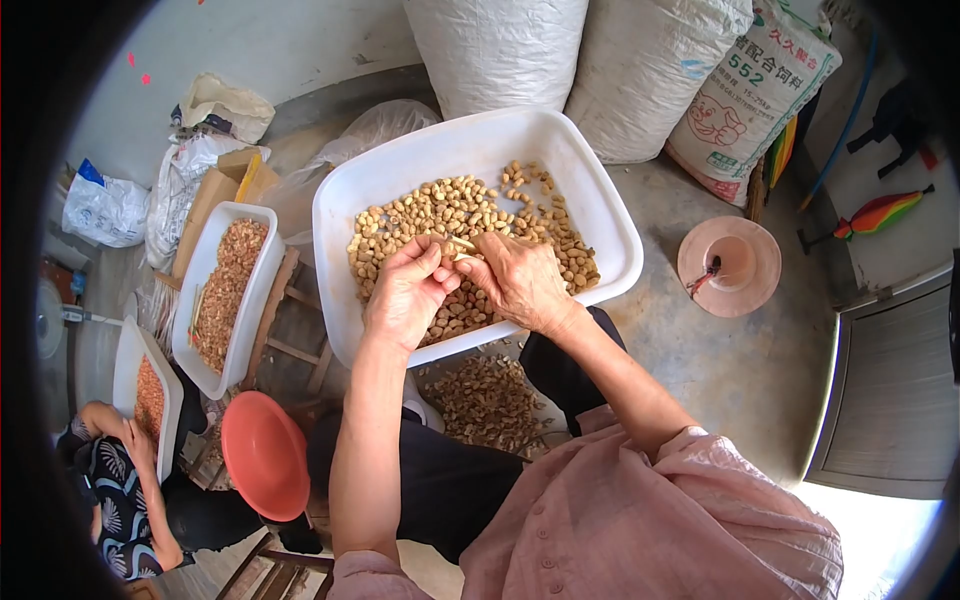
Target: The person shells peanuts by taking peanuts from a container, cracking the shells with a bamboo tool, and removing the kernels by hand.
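Note:
A large white tub (335, 215) holds many unshelled peanuts (430, 208), with some darker shelled kernels (462, 312) toward its near side. Over the tub my two hands meet, fingertips almost touching. My left hand (405, 285) pinches something small and pale, apparently a peanut, against its fingertips. My right hand (520, 278) is curled beside it, thumb and fingers closed round a thin pale piece (460, 243) that looks like a small stick or split shell. Most of what lies between the fingers is hidden. Below the tub, broken shells (485, 400) are heaped on the floor.
A red basin (265, 455) and a white tray of kernels (265, 215) stand at left. Another person (115, 490) sits at lower left by a second tray (130, 370). Full sacks (500, 50) stand behind; a pink hat-shaped object (755, 255) lies right.

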A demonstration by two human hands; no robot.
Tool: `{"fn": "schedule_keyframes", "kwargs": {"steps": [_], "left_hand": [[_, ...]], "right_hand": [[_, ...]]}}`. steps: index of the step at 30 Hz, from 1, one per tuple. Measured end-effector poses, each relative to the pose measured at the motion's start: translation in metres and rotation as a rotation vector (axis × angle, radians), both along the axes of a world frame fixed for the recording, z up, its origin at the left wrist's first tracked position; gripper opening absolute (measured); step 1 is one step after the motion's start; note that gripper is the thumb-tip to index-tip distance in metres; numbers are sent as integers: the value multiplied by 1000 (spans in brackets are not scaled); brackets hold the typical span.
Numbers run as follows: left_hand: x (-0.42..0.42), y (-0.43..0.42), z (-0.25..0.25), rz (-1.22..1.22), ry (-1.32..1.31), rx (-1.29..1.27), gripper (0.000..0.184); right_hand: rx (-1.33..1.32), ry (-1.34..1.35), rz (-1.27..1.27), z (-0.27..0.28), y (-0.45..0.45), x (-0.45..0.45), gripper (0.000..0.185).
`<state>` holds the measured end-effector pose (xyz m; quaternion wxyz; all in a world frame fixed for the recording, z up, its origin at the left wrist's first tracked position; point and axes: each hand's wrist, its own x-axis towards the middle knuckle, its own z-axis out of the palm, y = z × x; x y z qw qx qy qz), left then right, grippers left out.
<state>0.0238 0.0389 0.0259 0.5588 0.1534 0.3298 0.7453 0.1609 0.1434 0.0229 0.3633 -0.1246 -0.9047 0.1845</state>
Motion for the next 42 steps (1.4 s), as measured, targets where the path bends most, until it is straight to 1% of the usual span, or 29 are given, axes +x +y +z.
{"fn": "schedule_keyframes", "kwargs": {"steps": [10, 13, 16, 22, 25, 31, 34, 40, 42], "left_hand": [[2, -1, -2, -11, -19, 45, 3], [4, 1, -3, 39, 10, 16, 3], [2, 1, -4, 37, 52, -10, 4], [5, 1, -5, 7, 2, -37, 7], [8, -1, 2, 20, 60, -88, 8], [5, -1, 6, 68, 230, -123, 9], [9, 0, 12, 129, 457, -120, 13], [8, -2, 13, 87, 751, -159, 13], [6, -2, 12, 75, 792, -157, 12]], "right_hand": [[5, -11, 4, 0, 1, 0, 30], [6, -41, 13, 0, 1, 0, 30], [-2, -46, 23, -1, 1, -1, 30], [-7, -59, 19, 4, 0, 3, 31], [21, -17, -2, -2, 0, 3, 28], [90, -85, -35, -8, 1, 0, 31], [121, -74, -31, -8, 0, 1, 32], [159, -123, -28, -9, -1, 1, 32], [161, -140, -35, -9, -1, 1, 31]]}}
